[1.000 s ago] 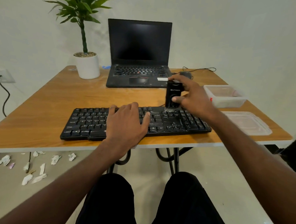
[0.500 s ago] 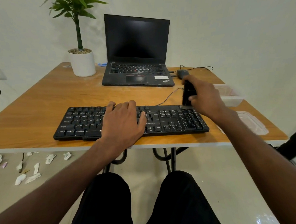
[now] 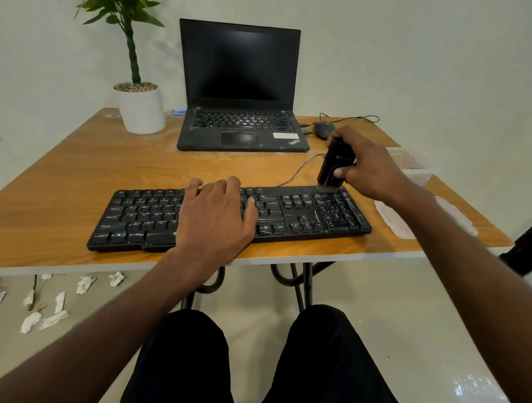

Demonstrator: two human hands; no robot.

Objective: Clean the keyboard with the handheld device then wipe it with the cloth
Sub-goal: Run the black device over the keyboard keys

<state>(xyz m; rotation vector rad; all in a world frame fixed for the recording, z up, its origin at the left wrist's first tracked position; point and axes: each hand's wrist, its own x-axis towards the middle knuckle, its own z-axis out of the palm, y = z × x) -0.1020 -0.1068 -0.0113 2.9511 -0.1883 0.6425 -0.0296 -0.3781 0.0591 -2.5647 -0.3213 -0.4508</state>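
Note:
A black keyboard [image 3: 313,214] lies along the front edge of the wooden table [image 3: 75,173]. My left hand [image 3: 217,220] rests flat on its middle keys with the fingers straight. My right hand [image 3: 368,166] grips a black cylindrical handheld device [image 3: 333,164] upright, its lower end touching the keyboard's far right corner above the number pad. No cloth shows in this view.
An open black laptop [image 3: 239,89] stands at the back centre with a white potted plant [image 3: 140,108] to its left and a mouse [image 3: 323,129] to its right. A clear container [image 3: 414,166] and a lid [image 3: 393,220] sit at the right. Paper scraps [image 3: 43,316] litter the floor.
My right hand lifted the device from the table behind the keyboard, carried it right and lowered it onto the keyboard's far right corner. The left hand stayed on the keys.

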